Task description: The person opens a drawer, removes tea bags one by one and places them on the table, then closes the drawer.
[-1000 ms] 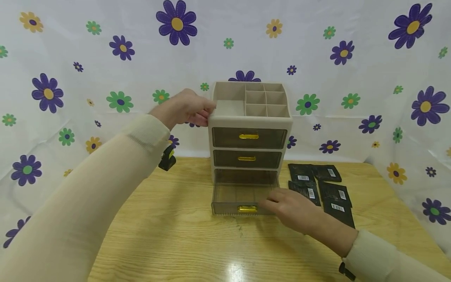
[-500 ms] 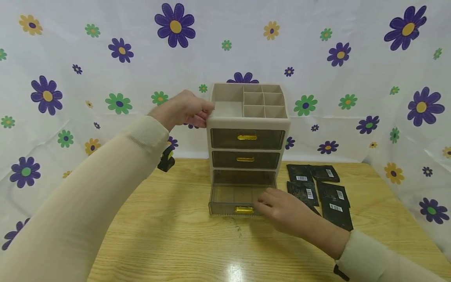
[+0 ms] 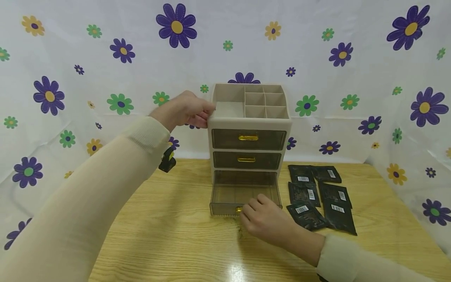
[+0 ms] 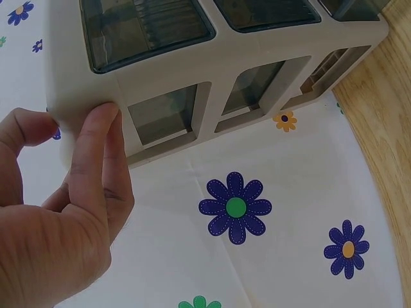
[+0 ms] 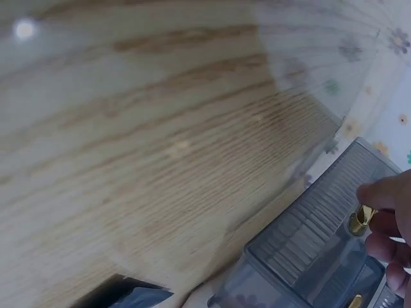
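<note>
A beige desktop drawer organizer (image 3: 249,123) stands on the table with three smoky drawers, the bottom drawer (image 3: 222,208) pulled out and nothing seen inside it. My left hand (image 3: 190,109) grips the organizer's top left edge; in the left wrist view the thumb and fingers of that hand (image 4: 77,212) pinch its corner. At the bottom drawer's front is my right hand (image 3: 266,221), covering most of the gold handle (image 3: 239,210). In the right wrist view, the thumb and fingers of this hand (image 5: 393,218) pinch the gold handle (image 5: 361,220).
Several flat black packets (image 3: 305,216) with white barcode labels lie on the wooden table (image 3: 169,235) right of the organizer. Divided compartments (image 3: 266,100) are built into the organizer's top. A flower-print cloth (image 3: 141,70) hangs behind the table.
My right hand has moved left along the bottom drawer's front, from its right side to the gold handle. The left hand keeps its hold, and the drawer stays pulled out.
</note>
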The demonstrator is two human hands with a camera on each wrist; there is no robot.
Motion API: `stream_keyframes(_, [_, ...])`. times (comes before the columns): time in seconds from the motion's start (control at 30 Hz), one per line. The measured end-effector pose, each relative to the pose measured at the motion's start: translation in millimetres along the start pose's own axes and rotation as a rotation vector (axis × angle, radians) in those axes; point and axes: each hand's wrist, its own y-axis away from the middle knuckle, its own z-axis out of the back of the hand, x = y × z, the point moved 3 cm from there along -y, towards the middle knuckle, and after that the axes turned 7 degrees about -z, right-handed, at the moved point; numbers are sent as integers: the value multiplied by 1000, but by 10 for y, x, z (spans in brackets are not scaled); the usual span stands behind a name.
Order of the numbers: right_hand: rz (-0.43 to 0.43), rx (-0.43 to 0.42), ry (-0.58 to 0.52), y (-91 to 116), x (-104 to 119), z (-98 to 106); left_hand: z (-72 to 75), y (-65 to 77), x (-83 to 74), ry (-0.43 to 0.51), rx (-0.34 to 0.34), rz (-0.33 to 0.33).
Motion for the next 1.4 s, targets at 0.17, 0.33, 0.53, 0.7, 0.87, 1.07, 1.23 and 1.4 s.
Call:
stream_keyframes(0.17, [-15, 12, 22, -27, -9, -29, -1, 8, -10, 1, -5, 8])
stream_keyframes(0.33, [-25, -25, 16, -33, -60, -85, -15, 3, -17, -1, 0, 12])
stream_keyframes(0.53, [-34, -19, 23, -51, -129, -173, -20, -12, -16, -3, 5, 13])
stream_keyframes(0.7, [-67, 26, -13, -95, -191, -221, -15, -17, -11, 4, 8, 16])
stream_keyframes(0.87, [-89, 57, -29, -142, -245, -242, -14, -17, -8, 8, 8, 18])
stream_keyframes(1.07, [-117, 111, -20, -189, -311, -314, -14, -9, -2, 4, -1, 15])
stream_keyframes(1.23, [-133, 146, -40, -229, -360, -407, -17, -8, 2, 4, 0, 14])
stream_keyframes(1.4, [-142, 160, -63, -271, -419, -491, -10, -10, 7, -7, -7, 14])
